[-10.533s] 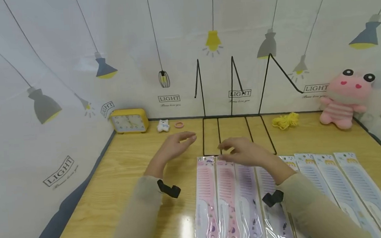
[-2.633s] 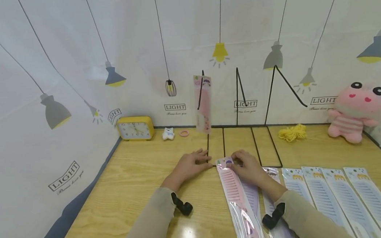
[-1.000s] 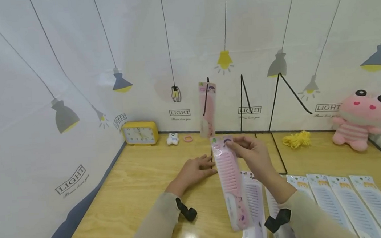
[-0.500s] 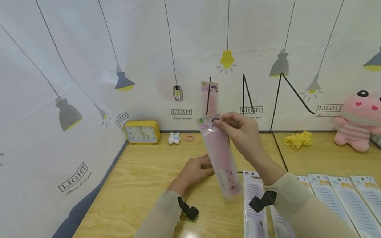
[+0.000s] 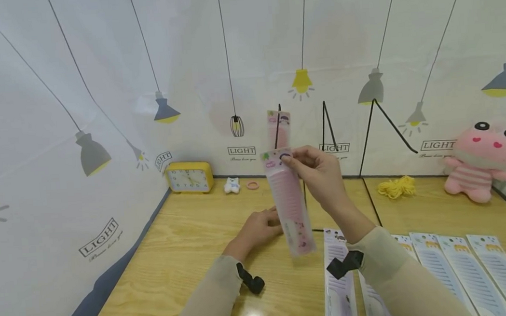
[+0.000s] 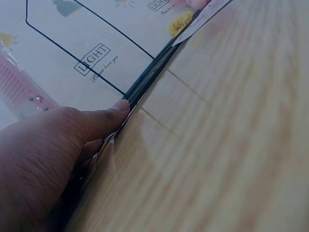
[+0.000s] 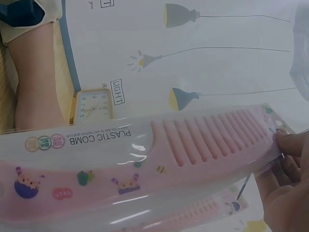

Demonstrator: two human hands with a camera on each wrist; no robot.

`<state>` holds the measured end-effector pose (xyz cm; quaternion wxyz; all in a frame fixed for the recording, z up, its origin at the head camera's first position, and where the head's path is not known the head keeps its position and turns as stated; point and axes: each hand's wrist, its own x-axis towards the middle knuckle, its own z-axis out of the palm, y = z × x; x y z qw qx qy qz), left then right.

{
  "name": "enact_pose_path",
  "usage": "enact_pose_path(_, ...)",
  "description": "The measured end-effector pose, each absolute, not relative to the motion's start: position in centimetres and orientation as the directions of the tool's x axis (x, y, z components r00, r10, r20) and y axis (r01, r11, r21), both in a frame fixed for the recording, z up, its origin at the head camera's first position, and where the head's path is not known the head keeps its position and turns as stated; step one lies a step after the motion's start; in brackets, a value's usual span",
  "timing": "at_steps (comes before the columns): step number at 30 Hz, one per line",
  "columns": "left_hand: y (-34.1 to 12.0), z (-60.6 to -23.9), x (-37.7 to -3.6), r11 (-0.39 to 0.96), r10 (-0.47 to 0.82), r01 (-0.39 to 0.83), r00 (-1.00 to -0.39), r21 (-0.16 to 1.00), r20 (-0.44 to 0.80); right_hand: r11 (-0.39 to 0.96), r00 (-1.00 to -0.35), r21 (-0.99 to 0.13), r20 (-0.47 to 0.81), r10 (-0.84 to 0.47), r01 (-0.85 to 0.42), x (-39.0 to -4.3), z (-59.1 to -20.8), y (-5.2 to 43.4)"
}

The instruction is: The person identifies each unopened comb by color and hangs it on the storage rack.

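My right hand (image 5: pixel 319 171) pinches the top of a packaged pink comb (image 5: pixel 289 204) and holds it upright in the air, just in front of the leftmost hook of a black wire display rack (image 5: pixel 326 124). Another packaged pink comb (image 5: pixel 278 127) hangs on that hook. In the right wrist view the held comb (image 7: pixel 159 154) fills the frame, with my fingertips (image 7: pixel 289 150) at its top end. My left hand (image 5: pixel 261 227) rests flat on the wooden table (image 5: pixel 176 259), fingers against the rack's base wire (image 6: pixel 145 82).
Several packaged combs (image 5: pixel 455 271) lie in a row at the table's front right. A yellow clock (image 5: pixel 189 177), a small white figure (image 5: pixel 231 185) and a pink ring (image 5: pixel 252 184) stand at the back left. Yellow string (image 5: pixel 396 186) and a pink plush toy (image 5: pixel 479 161) sit back right.
My right hand picked the pink comb off the table and raised it toward the leftmost hook, where an earlier comb hangs. The left hand has stayed on the rack's base.
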<state>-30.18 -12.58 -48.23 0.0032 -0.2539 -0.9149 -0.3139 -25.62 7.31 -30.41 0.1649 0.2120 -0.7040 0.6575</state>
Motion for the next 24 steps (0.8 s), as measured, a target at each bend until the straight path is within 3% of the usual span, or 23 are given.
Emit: enact_pose_path(24,-12.6,-48.6,-30.3,0.681,0.453,0.472,-0.872,0.560,0.185,0.046,-0.857,-0.857,0.510,-0.075,-0.514,-26.3,-31.5,6.8)
